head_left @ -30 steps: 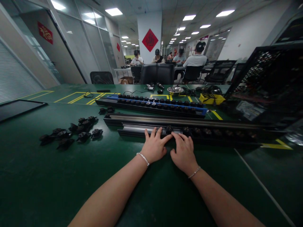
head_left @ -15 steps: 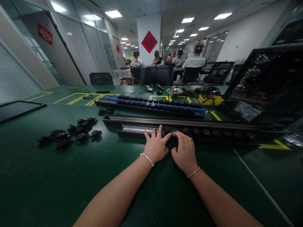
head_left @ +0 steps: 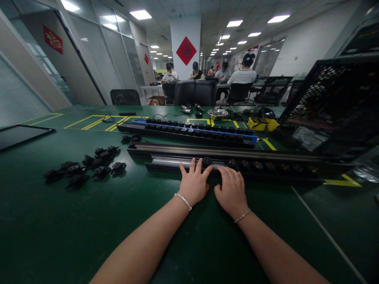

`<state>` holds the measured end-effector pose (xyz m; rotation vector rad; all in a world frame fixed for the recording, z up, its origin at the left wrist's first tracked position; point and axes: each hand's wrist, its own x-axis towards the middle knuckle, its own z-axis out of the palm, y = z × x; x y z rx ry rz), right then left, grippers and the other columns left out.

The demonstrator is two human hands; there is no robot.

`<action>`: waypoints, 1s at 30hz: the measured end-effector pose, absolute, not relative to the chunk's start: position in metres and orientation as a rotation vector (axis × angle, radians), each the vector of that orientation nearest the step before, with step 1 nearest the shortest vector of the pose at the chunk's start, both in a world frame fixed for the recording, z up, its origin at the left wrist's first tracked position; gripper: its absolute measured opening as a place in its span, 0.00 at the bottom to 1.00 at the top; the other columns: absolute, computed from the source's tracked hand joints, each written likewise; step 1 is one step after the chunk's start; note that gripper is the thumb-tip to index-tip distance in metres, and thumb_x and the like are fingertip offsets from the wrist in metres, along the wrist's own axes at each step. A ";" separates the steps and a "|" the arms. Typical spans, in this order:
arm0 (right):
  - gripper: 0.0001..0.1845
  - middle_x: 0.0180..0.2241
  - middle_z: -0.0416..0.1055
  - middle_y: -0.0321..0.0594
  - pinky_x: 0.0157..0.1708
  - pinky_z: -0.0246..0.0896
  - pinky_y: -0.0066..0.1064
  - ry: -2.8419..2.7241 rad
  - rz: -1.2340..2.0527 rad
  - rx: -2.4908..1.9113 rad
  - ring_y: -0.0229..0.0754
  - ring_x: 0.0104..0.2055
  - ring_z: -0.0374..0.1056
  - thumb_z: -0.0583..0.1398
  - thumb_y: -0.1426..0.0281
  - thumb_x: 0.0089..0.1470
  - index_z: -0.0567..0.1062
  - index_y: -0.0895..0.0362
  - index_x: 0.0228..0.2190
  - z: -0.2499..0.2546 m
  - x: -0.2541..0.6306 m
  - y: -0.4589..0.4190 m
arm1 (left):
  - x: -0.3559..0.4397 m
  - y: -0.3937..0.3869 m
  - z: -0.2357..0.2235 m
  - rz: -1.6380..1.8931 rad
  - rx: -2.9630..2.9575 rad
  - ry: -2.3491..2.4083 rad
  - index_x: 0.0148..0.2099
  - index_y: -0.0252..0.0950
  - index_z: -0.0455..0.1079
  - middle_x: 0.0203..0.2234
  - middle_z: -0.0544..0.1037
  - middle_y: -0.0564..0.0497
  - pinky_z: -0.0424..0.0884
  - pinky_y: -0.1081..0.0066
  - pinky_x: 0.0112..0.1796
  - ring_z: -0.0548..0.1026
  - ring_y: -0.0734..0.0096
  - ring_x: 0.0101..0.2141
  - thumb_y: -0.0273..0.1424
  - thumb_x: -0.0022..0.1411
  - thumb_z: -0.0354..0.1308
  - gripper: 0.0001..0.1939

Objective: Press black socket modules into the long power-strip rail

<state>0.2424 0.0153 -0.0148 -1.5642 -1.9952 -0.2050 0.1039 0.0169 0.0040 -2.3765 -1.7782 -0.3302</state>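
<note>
Across the near part of the bench lies a black rail (head_left: 167, 163) with a shiny metal channel. My left hand (head_left: 194, 182) rests on it, fingers spread, the fingertips at a small black socket-like module (head_left: 206, 161) seated in the channel. Just to the right, my right hand (head_left: 231, 189) lays its bent fingertips on the rail's front edge, thumb apart. Beyond these fingers, a row of similar black modules (head_left: 258, 165) fills the rail's right part. The undersides of both hands are hidden.
Loose black modules (head_left: 101, 172) lie to the left. Behind are a second long rail (head_left: 177, 148) and a blue-edged rail (head_left: 217, 133) full of modules. A metal bowl (head_left: 218, 114), yellow bin (head_left: 263, 124) and dark perforated case (head_left: 319, 102) stand farther off. People sit in the background.
The single black module has shifted slightly left along the channel, widening the gap to the row. My left hand has moved slightly left; my right hand stays almost still.
</note>
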 end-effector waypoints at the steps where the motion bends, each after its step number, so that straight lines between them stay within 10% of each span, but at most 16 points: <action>1: 0.26 0.49 0.67 0.46 0.58 0.44 0.46 -1.997 -0.205 -1.567 0.47 0.55 0.57 0.52 0.76 0.44 0.67 0.60 0.48 -0.014 0.242 0.015 | 0.104 0.017 0.004 -0.333 -2.375 -1.775 0.62 0.50 0.50 0.62 0.52 0.44 0.40 0.32 0.52 0.45 0.47 0.61 0.37 0.56 0.51 0.31; 30: 0.26 0.49 0.67 0.47 0.58 0.44 0.46 -1.996 -0.192 -1.536 0.47 0.54 0.57 0.52 0.76 0.44 0.66 0.60 0.48 -0.016 0.243 0.016 | 0.098 0.014 0.007 -0.307 -2.284 -1.886 0.64 0.47 0.48 0.63 0.52 0.41 0.42 0.36 0.54 0.45 0.45 0.62 0.38 0.56 0.52 0.34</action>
